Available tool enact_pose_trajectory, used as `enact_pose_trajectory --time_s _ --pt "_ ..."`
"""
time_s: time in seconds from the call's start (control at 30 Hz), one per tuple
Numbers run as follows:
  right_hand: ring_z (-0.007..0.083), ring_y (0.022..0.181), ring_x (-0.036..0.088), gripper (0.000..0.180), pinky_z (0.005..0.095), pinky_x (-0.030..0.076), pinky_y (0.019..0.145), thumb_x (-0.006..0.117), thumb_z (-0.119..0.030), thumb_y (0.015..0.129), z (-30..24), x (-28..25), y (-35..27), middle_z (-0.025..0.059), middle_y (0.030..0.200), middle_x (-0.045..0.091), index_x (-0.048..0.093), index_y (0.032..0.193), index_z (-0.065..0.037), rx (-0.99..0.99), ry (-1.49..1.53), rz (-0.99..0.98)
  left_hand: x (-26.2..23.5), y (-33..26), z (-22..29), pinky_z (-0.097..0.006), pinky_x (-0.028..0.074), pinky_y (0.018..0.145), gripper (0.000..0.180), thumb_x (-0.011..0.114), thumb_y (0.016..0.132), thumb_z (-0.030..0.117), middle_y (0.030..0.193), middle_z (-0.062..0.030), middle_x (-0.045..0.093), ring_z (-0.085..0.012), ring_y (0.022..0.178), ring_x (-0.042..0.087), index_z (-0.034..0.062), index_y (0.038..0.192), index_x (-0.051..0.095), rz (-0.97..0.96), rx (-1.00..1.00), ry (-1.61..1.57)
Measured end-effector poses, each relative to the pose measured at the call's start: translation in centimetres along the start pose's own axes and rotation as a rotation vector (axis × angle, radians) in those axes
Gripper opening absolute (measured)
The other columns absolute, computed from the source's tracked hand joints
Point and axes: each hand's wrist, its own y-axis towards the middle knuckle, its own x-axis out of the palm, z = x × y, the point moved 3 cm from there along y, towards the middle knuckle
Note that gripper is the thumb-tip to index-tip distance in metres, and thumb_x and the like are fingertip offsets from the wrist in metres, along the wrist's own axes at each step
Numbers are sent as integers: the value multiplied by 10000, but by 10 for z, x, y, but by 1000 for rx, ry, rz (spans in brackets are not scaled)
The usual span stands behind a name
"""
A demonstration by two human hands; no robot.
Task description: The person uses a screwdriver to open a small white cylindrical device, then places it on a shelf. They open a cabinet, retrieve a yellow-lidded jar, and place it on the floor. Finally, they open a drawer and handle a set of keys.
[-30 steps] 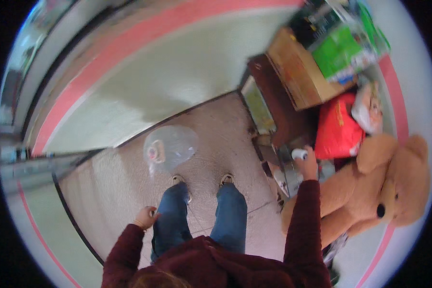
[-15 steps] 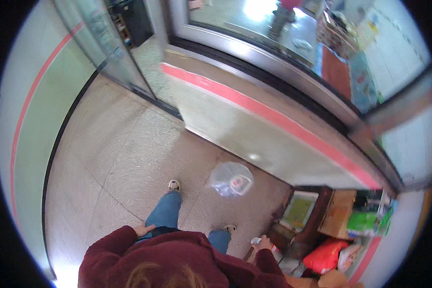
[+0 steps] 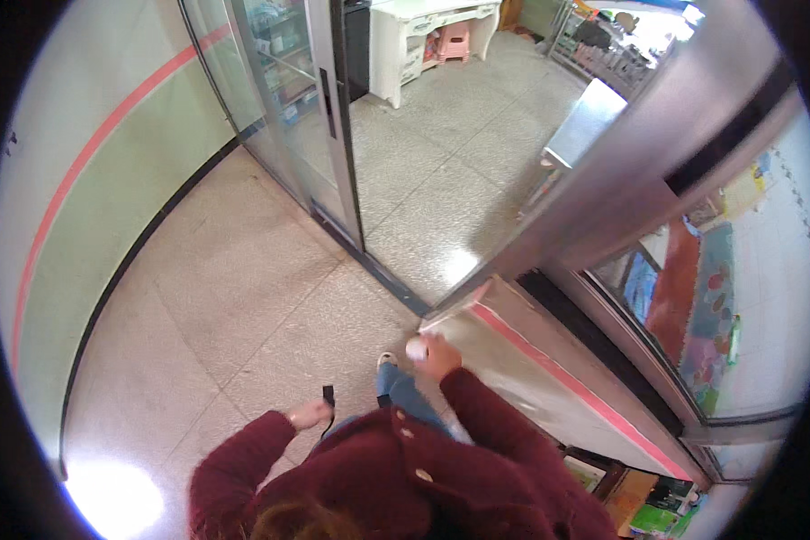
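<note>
My right hand (image 3: 436, 353) is raised in front of me, closed around a small whitish object (image 3: 416, 347), close to the corner of a pale wall with a pink stripe (image 3: 549, 378). My left hand (image 3: 310, 415) hangs by my left side and grips a small dark object (image 3: 328, 397) with a strap hanging from it. Both arms are in dark red sleeves. One foot in a light shoe (image 3: 387, 360) shows on the speckled floor below my hands.
An open glass door (image 3: 283, 108) with a dark handle stands ahead, leading to a room with a white desk (image 3: 423, 27) and a pink stool (image 3: 455, 40). A green wall with a pink stripe (image 3: 72, 180) curves along the left. Boxes (image 3: 643, 504) lie at lower right.
The view has swung from the toy bear and boxes toward the glass doorway. The clear bag on the floor is out of sight. My right hand has risen in front of me.
</note>
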Motion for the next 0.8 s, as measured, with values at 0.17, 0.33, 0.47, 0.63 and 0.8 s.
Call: enact_pose_trajectory --time_s 0.17,0.33,0.47,0.63,0.8 --pt "372 908 672 387 482 544 723 718 -223 768 -66 -37 209 160 1103 580 541 1101 -134 -150 -301 -113 -67 46 10 -340 512 785 347 650 847 302 948 -131 699 -232 864 634 20 1048 674 912 -22 -148" --pt "343 997 659 501 473 553 761 735 -254 736 -59 -66 374 156 1152 588 544 1185 -139 -37 -469 -203 -136 92 -14 -358 514 786 343 641 854 295 951 -132 698 -246 862 633 22 1060 670 529 -319 -110" --pt "352 1010 659 549 475 553 776 744 -262 729 -7 -110 441 172 1202 581 537 1221 -136 87 -437 -207 -262 155 16 -373 515 787 340 635 860 289 953 -133 697 -256 861 633 23 1070 667 428 -258 -8" --pt "369 1029 647 566 463 547 817 748 -279 731 95 -177 477 177 1216 576 533 1236 -140 264 -319 -196 -426 276 143 -392 517 788 336 626 867 282 956 -135 696 -270 859 633 25 1082 663 434 -10 46" --pt "366 1074 631 702 475 537 870 842 -321 646 214 -233 554 162 1221 572 516 1243 -147 561 -373 -268 -544 428 262 -410 518 789 333 618 874 274 959 -136 695 -283 858 632 27 1094 659 442 148 42"
